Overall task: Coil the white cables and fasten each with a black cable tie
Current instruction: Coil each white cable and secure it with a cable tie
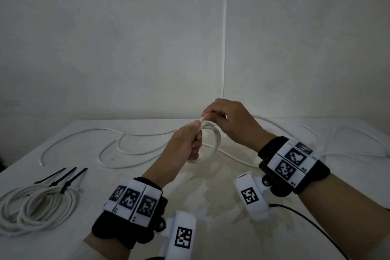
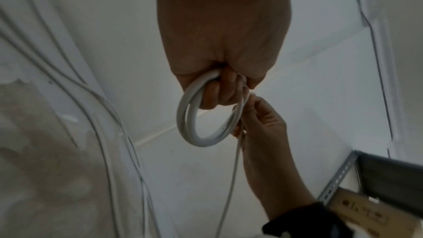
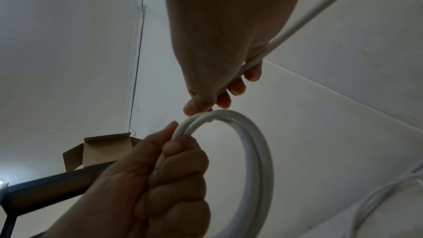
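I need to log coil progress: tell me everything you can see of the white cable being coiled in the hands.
The white cable is round, smooth and plastic-looking, wound into a small ring of about two or three turns held above the table. The left hand grips the ring in its fist; the right hand pinches the strand at the ring's top. The uncoiled rest runs through the right hand and trails down to the table.

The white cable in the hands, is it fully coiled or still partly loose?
Partly loose. The left hand grips a few loops of white cable; the rest trails past the right hand.
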